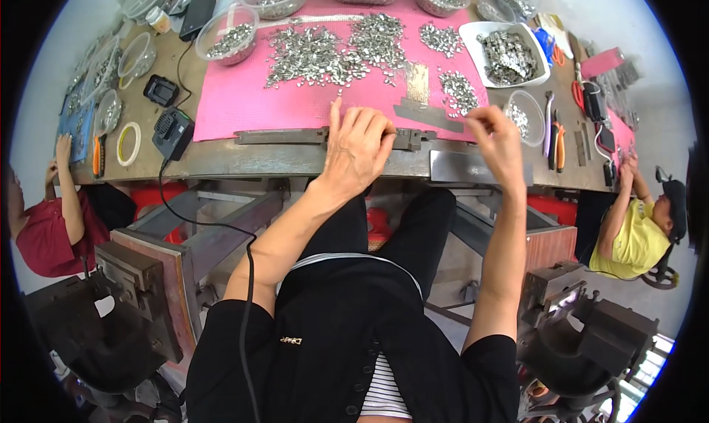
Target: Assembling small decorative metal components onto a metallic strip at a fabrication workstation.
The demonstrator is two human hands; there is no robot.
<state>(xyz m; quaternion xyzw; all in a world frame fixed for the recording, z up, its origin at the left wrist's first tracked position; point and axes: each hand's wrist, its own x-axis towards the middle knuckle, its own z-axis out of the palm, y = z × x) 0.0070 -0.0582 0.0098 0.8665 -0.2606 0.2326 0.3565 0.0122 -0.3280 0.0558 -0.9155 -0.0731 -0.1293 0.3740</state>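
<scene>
My left hand point(357, 148) lies on a long dark metal bar fixture point(284, 137) along the table's front edge. Its fingers curl together over the bar, with one finger raised a little; what they hold, if anything, is hidden. To the right, my right hand point(499, 141) hovers above the edge of the pink mat, thumb and fingertips drawn together. Anything between those fingertips is too small to make out. Just beyond them lies a small heap of shiny metal pieces point(459, 93). A flat grey metal strip point(428, 116) rests on the mat between my hands.
Larger heaps of metal pieces point(314, 56) cover the pink mat point(229, 101). Around it stand clear tubs point(229, 39) and a white tray point(507, 55). Pliers point(559, 144) lie at right; a black charger point(174, 133) sits left, its cable hanging across my arm. Co-workers sit on both sides.
</scene>
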